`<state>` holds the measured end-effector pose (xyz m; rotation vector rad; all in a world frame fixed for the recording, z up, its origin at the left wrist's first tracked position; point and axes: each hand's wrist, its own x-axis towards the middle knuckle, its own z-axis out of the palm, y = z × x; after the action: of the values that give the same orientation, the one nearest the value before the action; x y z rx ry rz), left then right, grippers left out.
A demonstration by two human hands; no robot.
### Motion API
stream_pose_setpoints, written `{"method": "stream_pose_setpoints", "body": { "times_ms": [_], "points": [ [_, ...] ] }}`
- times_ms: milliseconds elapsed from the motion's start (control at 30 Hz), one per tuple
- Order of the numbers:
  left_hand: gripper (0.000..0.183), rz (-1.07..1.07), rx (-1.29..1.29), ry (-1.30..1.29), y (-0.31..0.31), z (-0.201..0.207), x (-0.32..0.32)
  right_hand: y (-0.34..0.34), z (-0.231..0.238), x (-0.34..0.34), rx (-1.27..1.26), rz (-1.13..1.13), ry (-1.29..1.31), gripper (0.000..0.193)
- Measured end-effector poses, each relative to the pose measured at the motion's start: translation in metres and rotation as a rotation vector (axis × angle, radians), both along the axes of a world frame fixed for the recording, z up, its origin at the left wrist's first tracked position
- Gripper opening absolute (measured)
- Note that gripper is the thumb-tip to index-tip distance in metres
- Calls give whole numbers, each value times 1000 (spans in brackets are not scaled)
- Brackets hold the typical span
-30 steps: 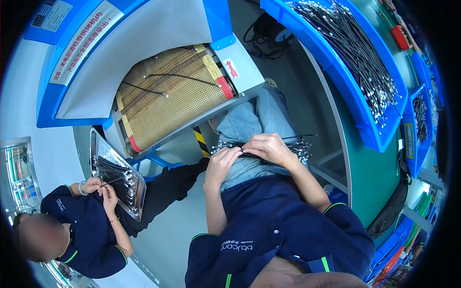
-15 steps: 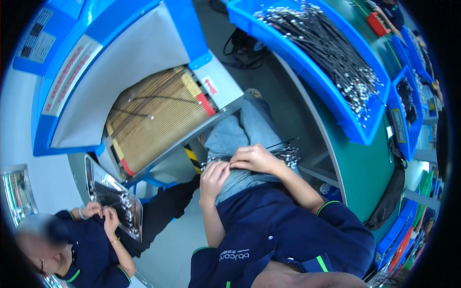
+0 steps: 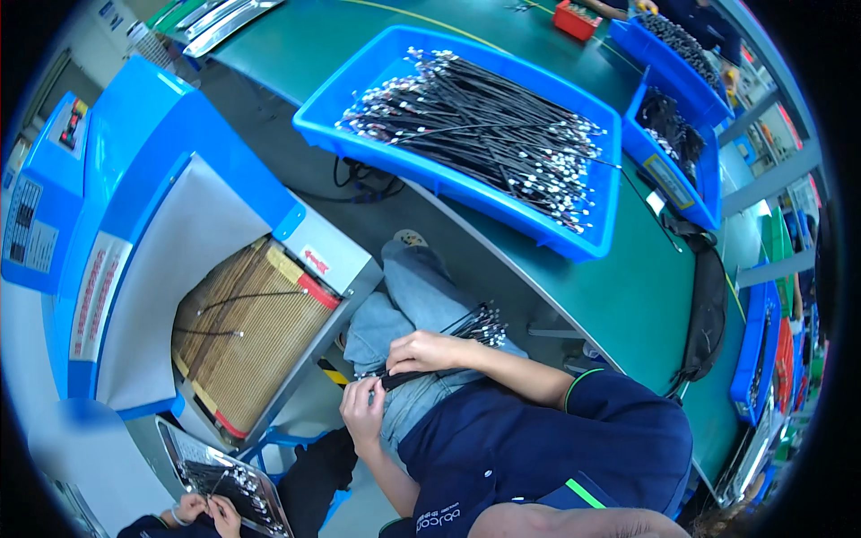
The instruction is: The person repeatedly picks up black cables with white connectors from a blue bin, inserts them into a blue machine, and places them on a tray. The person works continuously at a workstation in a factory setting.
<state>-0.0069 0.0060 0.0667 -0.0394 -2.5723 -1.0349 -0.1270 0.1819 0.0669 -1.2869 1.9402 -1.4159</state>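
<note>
A bundle of thin black cables [image 3: 473, 325] with pale connector ends lies across my lap, over light blue jeans. My right hand [image 3: 423, 352] is curled over the middle of the bundle, its fingers bent down around the cables. Lower and to the left, my left hand [image 3: 362, 409] has its fingertips pinched together at the bundle's left end, touching the dark cables there. The two hands are close but slightly apart. The fingers' undersides are hidden, so the exact number of cables between them does not show.
A blue machine [image 3: 206, 179] with a ribbed conveyor belt [image 3: 260, 345] stands at left, two cables on it. A blue bin [image 3: 596, 251] full of cables sits on the green table [image 3: 538, 278]. A co-worker's hands [image 3: 208, 511] work over a metal tray [image 3: 278, 502] at lower left.
The view has turned to the right, so the machine and co-worker sit lower and the cable bin shows whole. My hands have drawn a little apart, exposing dark cables between them.
</note>
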Motion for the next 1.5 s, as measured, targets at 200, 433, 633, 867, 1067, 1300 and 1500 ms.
{"method": "stream_pose_setpoints", "body": {
  "times_ms": [200,433,633,867,1067,1300,1500],
  "points": [
    [13,48,104,-24,0,0,5,2,10,-3,1,54,-23,17],
    [13,66,52,-36,-16,5,10,9,14,-11,-17,26,-16,19],
    [12,161,51,-74,-37,5,14,34,15,-29,107,-186,142,13],
    [12,362,21,-114,-59,9,48,54,19,-40,197,-268,150,14],
    [12,362,-6,-89,-63,8,49,62,17,-38,221,-299,-15,15],
    [12,356,2,-112,-69,4,50,67,21,-36,157,-328,-63,14],
    [12,385,-3,-112,-74,6,61,67,22,-35,119,-283,-51,13]
  ]
}}
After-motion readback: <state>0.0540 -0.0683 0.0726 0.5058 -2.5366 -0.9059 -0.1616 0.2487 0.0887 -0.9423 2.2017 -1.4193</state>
